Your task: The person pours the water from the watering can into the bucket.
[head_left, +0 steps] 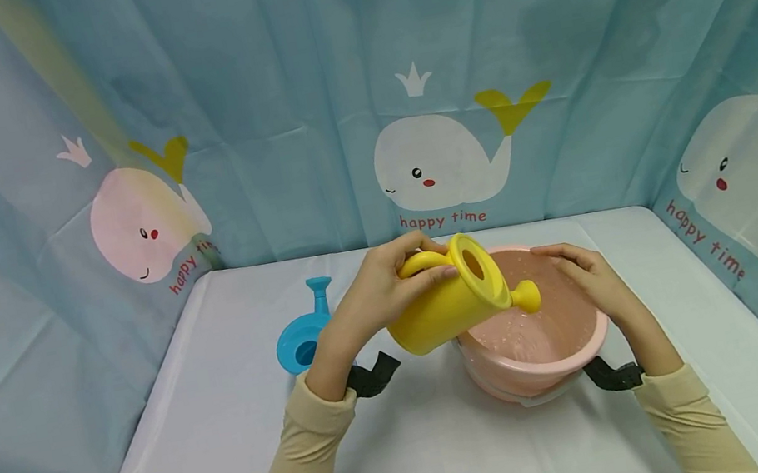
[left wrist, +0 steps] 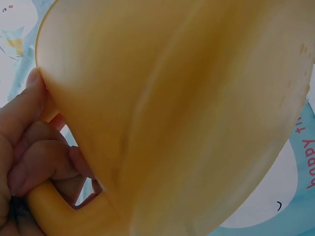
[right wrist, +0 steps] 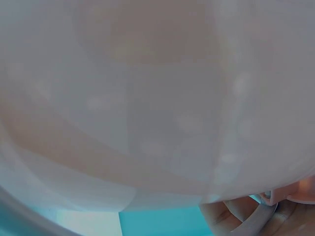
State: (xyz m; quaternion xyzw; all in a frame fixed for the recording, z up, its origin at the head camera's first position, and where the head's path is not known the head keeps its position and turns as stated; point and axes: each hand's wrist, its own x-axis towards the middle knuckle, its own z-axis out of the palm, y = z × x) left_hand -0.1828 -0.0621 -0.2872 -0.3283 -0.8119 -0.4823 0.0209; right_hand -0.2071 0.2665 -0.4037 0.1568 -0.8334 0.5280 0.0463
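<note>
A yellow watering can (head_left: 438,315) is tilted with its spout over a pink basin (head_left: 542,367). The left hand (head_left: 394,280) grips its handle; in the left wrist view the fingers of the left hand (left wrist: 39,142) curl round the handle beside the can's body (left wrist: 162,118). At the basin's right rim rests the right hand (head_left: 592,279), fingers over the edge. The right wrist view is mostly filled by the basin's pale outside (right wrist: 147,118), with part of the right hand (right wrist: 246,216) at the lower right. Water appears to lie in the basin.
A blue watering can (head_left: 302,343) stands on the white table (head_left: 417,450), left of the yellow one and partly behind the left forearm. A blue curtain (head_left: 294,99) with printed whales hangs behind and at both sides.
</note>
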